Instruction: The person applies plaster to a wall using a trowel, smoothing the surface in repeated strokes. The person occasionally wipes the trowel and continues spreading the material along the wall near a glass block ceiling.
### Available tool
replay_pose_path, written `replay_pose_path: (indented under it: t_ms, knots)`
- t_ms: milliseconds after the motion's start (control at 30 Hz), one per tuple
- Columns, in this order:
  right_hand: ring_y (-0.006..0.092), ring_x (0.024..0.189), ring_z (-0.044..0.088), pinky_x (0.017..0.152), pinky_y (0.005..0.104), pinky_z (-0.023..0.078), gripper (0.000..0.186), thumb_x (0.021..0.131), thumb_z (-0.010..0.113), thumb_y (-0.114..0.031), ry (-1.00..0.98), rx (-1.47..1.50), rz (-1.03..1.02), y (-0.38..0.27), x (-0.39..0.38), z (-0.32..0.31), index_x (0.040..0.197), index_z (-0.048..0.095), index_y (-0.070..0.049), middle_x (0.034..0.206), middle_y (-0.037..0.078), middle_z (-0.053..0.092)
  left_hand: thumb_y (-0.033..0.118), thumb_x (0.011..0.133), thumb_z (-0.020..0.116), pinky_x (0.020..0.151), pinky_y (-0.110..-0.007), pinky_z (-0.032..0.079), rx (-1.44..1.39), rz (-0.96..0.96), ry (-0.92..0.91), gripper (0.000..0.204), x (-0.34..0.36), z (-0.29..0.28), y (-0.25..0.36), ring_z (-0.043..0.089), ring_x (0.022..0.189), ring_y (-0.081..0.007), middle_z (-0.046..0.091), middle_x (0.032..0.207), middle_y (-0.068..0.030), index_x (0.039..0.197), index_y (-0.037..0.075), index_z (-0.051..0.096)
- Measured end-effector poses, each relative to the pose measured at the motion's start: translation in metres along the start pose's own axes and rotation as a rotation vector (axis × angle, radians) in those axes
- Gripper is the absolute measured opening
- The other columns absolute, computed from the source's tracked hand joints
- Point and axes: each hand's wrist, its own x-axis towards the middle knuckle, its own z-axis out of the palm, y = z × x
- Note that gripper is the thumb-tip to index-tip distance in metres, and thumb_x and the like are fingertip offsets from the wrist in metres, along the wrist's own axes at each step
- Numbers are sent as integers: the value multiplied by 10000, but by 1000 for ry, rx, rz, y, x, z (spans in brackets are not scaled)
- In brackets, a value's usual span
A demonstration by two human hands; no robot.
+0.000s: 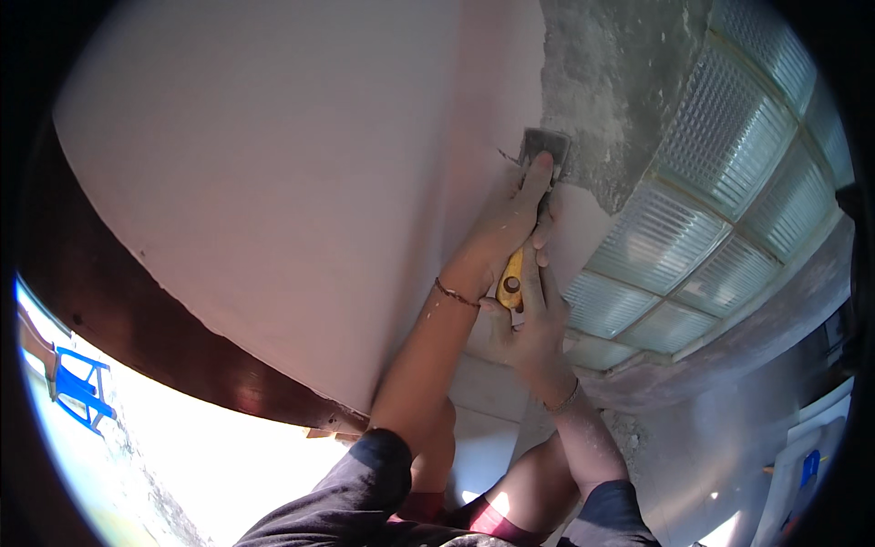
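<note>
Dark sleeves (365, 492) lowest in frame, both forearms rising from them to the wall (273, 182); left hand (497, 232) stretched up along a scraper (533, 205), grip closed round the yellow handle (511, 278), forefinger laid out flat on the back of the blade (545, 146); right hand (533, 319) just below, grip closed on the handle's lower end, touching the left; blade pressed flat to the wall above both grips, at the edge where smooth pale plaster meets rough grey patch (611, 82); glass blocks (720, 201) just right of it; dark beam (137, 319) well apart at left.
</note>
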Motion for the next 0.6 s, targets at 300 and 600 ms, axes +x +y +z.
replay_pose_path:
  t_ms: [300,600]
  knots:
    - [315,777,659,613,361,542,718,831,727,-194,46,-18,50,2,12,-5,1396,397,100,998,216,575,576,999,404,383,-239,395,-16,71,-44,590,11,10,14,419,338,-117,374,434,15,730,65,524]
    - [253,705,648,573,318,537,731,915,666,-320,31,-34,-90,11,-14,-2,1414,370,125,1021,245,592,552,1020,364,442,-240,437,-155,29,-125,538,-4,0,-19,502,445,-105,516,567,-19,966,46,541]
